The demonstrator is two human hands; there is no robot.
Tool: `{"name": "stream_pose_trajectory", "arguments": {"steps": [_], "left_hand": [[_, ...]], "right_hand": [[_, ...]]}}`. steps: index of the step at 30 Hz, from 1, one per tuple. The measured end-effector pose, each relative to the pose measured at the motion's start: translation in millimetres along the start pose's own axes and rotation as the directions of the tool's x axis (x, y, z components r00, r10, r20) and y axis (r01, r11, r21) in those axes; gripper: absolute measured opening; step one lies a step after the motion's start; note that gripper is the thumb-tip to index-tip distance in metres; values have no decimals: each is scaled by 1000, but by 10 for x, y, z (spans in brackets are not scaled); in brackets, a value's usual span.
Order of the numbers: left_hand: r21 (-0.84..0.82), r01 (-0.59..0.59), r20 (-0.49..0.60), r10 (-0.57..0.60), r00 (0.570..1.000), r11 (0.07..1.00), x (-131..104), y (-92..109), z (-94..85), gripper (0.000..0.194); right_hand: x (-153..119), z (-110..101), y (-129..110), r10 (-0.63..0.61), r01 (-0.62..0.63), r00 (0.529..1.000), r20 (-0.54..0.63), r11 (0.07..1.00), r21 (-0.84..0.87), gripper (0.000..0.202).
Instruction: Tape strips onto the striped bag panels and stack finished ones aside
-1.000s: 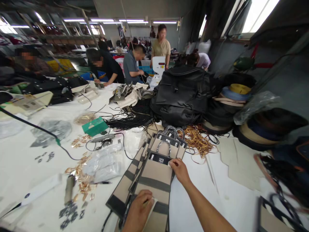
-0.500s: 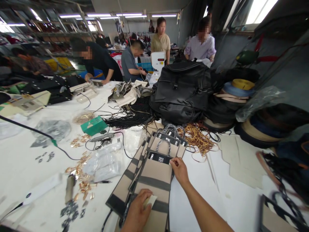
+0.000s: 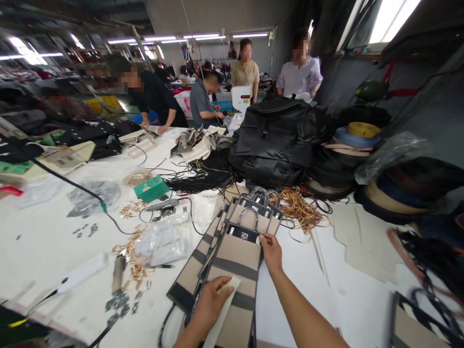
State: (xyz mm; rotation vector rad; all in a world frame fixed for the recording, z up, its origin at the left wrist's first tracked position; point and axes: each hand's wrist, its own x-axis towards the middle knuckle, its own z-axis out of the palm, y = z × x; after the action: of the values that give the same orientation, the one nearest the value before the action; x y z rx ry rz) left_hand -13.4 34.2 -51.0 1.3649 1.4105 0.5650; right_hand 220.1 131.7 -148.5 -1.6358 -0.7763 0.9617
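1. Since the earlier frame, the left hand (image 3: 212, 304) has slid its pale card strip (image 3: 223, 309) further across the top tan bag (image 3: 235, 275), fingers pinching it.
2. Right hand (image 3: 271, 251) grips that bag's upper edge; the bag lies flat on the white table (image 3: 43, 241), topping a fanned stack.
3. Beyond, yellow cords (image 3: 299, 205) and a black backpack (image 3: 275, 140).
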Motion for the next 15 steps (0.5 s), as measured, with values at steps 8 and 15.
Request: {"name": "stream_pose_trajectory", "arguments": {"steps": [8,15], "left_hand": [[61,6,-67,-2,998,998,-32,38,39,37],[186,-71,-85,88,992,980,35,-161,60,52]], "right_hand": [[-160,-208,-240,2,0,1000,29,999,-45,63],[-953,-196,-430,-147,246,828,541,962,-116,26]]}}
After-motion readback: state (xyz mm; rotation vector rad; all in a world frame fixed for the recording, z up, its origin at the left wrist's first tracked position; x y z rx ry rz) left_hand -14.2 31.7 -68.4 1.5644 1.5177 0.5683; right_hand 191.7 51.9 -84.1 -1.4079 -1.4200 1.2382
